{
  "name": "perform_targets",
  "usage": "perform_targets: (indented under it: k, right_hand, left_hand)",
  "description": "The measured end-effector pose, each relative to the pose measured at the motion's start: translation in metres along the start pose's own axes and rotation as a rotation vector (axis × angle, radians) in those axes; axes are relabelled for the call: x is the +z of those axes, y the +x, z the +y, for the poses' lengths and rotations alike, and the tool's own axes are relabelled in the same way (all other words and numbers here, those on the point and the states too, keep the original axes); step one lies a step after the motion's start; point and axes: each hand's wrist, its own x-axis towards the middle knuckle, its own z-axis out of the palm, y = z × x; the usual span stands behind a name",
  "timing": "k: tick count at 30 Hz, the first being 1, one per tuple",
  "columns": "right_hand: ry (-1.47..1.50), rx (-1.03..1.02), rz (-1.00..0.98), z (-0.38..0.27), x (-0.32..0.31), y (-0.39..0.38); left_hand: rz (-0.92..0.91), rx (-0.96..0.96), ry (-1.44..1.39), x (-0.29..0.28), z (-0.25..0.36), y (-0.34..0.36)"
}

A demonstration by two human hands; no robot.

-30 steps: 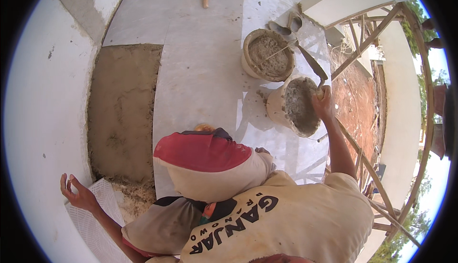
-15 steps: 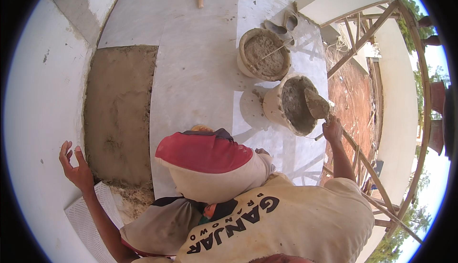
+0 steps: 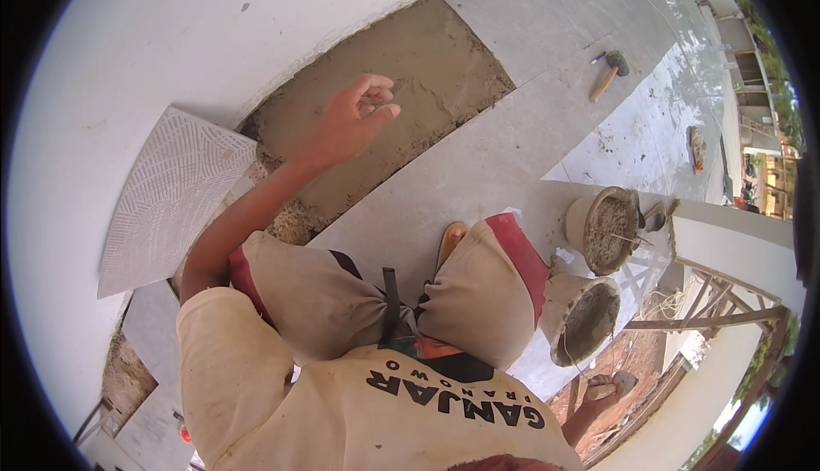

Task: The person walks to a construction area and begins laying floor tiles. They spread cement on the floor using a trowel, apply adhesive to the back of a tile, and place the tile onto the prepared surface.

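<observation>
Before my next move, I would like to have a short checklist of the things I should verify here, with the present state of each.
1. Right hand gripping the trowel: ok.
2. Load on the trowel: cannot tell, too little of its blade shows.
3. Left hand free: ok, it appears empty, over the mortar bed.
4. Surface of the mortar bed smooth: not ok, furrows show.
5. Mortar available in the farther bucket: ok.
6. Patterned tile clear of the mortar bed: cannot tell, one corner lies at its edge.
</observation>
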Motion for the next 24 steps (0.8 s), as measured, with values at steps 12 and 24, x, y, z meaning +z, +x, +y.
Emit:
perform_targets:
  k: [12,24]
  right_hand:
    - [-0.262,-0.238,0.044,0.003,0.278,-0.12]
    - [-0.322,0.246,-0.961,0.05,0.408,-0.132]
  left_hand:
    - [-0.307,0.078,-0.128,0.027,-0.004,-0.027]
    - [-0.207,0.055,-0.108,0.002,0.008,-0.07]
